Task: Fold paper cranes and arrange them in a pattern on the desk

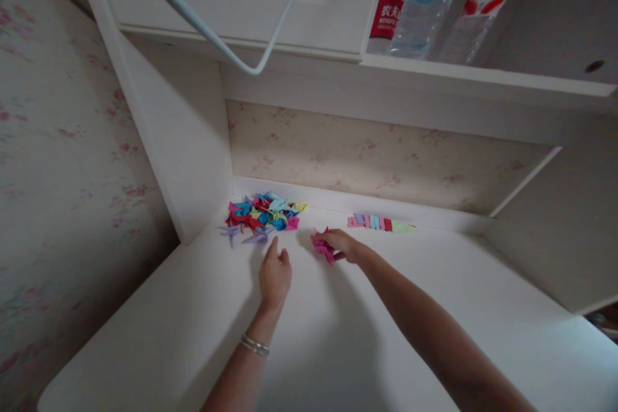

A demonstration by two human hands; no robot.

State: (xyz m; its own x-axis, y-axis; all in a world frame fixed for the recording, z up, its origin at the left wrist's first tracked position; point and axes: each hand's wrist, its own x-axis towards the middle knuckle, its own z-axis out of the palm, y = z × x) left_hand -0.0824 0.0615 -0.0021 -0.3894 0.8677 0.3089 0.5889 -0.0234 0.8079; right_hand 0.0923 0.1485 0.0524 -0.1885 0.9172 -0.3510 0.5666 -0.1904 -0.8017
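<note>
My right hand [342, 244] is closed on a small pink folded paper piece [322, 249], held just above the white desk [338, 341]. My left hand [275, 273] lies palm down on the desk, fingers together and stretched toward the back, holding nothing. Just beyond its fingertips sits a heap of several coloured folded paper pieces [263, 211] in the back left corner, with purple ones [241, 233] at its near edge. A row of coloured paper squares [379, 223] lies along the back wall, right of my right hand.
A white side panel [183, 141] closes the desk on the left. A shelf [483, 80] overhead carries three plastic water bottles [425, 0]. A pale cable [217, 38] hangs in a loop from above. Flowered wallpaper [367, 161] backs the desk.
</note>
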